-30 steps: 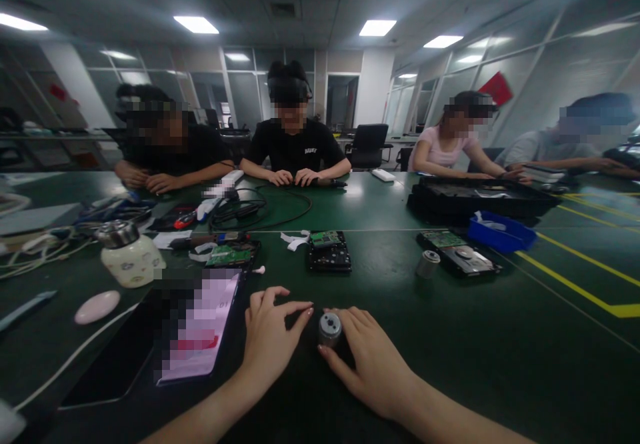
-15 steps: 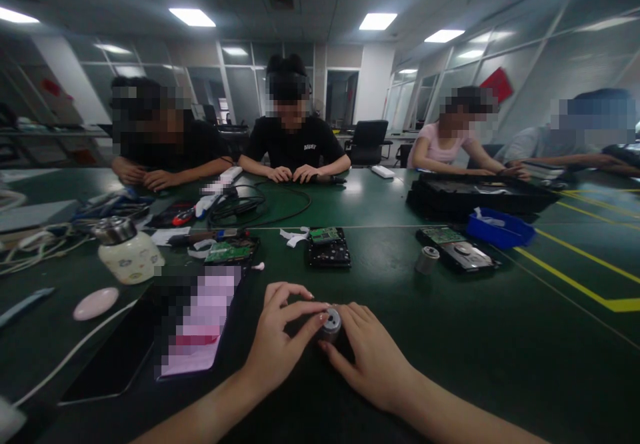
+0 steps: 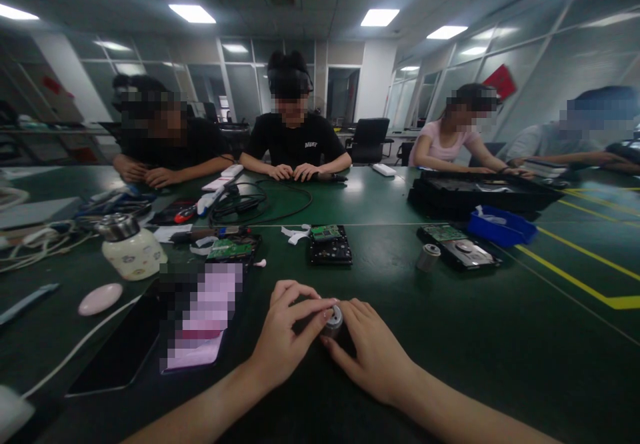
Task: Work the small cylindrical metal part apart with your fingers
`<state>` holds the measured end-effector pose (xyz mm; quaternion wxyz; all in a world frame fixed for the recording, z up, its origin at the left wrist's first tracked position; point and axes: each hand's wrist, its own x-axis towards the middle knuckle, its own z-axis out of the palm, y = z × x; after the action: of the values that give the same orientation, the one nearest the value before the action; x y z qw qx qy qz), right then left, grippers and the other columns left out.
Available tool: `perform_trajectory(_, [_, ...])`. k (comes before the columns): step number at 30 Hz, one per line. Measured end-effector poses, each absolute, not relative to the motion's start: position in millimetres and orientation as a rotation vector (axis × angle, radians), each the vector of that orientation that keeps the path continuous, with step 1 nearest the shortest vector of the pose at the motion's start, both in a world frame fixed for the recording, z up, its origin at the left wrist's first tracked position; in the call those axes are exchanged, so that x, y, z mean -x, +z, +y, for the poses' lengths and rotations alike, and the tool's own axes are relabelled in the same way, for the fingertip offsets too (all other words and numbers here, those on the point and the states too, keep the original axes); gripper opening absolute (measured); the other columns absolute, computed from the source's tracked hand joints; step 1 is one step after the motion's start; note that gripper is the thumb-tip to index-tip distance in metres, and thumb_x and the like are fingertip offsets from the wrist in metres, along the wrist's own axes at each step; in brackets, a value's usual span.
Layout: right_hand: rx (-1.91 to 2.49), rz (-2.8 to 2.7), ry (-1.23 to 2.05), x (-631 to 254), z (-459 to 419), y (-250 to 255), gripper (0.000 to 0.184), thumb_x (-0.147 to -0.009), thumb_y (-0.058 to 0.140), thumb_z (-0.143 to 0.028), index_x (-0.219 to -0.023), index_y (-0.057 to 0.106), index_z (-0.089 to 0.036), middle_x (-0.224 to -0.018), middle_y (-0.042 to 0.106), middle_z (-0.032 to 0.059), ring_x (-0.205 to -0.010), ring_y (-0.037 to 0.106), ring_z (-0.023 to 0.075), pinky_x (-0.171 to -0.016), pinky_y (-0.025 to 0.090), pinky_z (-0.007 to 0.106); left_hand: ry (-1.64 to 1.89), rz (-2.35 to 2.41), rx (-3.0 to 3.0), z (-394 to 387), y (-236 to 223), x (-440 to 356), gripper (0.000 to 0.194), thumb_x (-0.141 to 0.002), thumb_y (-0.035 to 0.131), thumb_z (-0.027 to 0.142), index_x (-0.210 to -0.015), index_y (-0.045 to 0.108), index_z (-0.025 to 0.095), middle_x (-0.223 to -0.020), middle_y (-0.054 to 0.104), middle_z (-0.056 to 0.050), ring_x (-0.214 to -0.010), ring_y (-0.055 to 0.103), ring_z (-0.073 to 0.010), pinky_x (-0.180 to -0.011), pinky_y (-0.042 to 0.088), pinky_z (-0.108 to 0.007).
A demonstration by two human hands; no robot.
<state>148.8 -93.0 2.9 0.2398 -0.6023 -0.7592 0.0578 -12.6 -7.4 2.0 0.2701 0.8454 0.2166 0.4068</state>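
A small silvery metal cylinder (image 3: 333, 323) with holes in its top face stands on the green table in front of me. My right hand (image 3: 373, 351) curves around its right side, with the thumb at its lower front, and steadies it. Above its top rim, the thumb and index finger of my left hand (image 3: 290, 327) are pinched together. Whatever they hold, if anything, is too small to make out. A similar metal cylinder (image 3: 429, 257) stands apart, to the right and farther back.
Beyond my hands lie hard drives with green boards (image 3: 330, 245), (image 3: 460, 247). A blue bin (image 3: 503, 227) and a black tray (image 3: 480, 194) are at right. At left are a phone (image 3: 117, 347), a tablet (image 3: 205, 317) and a bottle (image 3: 133, 251). Several people sit across the table.
The whole view has shifted slightly. My left thumb and index finger stay pinched at the cylinder's top, with the fingers a little lower over it. My right hand keeps its hold.
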Motion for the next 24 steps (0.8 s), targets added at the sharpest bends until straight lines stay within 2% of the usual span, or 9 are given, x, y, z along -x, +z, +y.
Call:
perform_trajectory(11, [1.656,-2.084,0.114,-149.2,-92.4,0.1,0.027,-0.086,0.057,-0.025,-0.110,0.054,-0.012,-0.107,0.062,0.0129,-0.096,0.053,0.0278,-0.088,0.042,0.044,0.971,0.552,-2.329,-5.2,-5.0,13.3,0.036,-0.093,0.053,0.016,-0.122,0.062,0.036,-0.114,0.059,-0.003,-0.108,0.042,-0.0236,-0.096,0.038,-0.040])
perform_trajectory(18, [1.672,-2.107,0.106,-147.6,-92.7,6.3,0.023,-0.088,0.056,-0.027,-0.104,0.056,-0.011,-0.097,0.062,0.0124,-0.088,0.054,0.0259,-0.081,0.044,0.042,1.053,0.608,-2.350,-5.9,-2.1,13.1,0.028,-0.090,0.057,0.014,-0.107,0.070,0.033,-0.104,0.064,-0.002,-0.102,0.047,-0.0226,-0.091,0.042,-0.037])
perform_trajectory(24, [1.618,-2.031,0.120,-149.2,-93.1,4.8,0.028,-0.085,0.060,-0.031,-0.105,0.060,-0.012,-0.096,0.063,0.0106,-0.086,0.056,0.0237,-0.081,0.044,0.038,1.016,0.621,-2.466,-5.8,-1.8,15.4,0.024,-0.091,0.055,0.016,-0.106,0.070,0.027,-0.101,0.062,-0.004,-0.101,0.047,-0.0245,-0.088,0.042,-0.039])
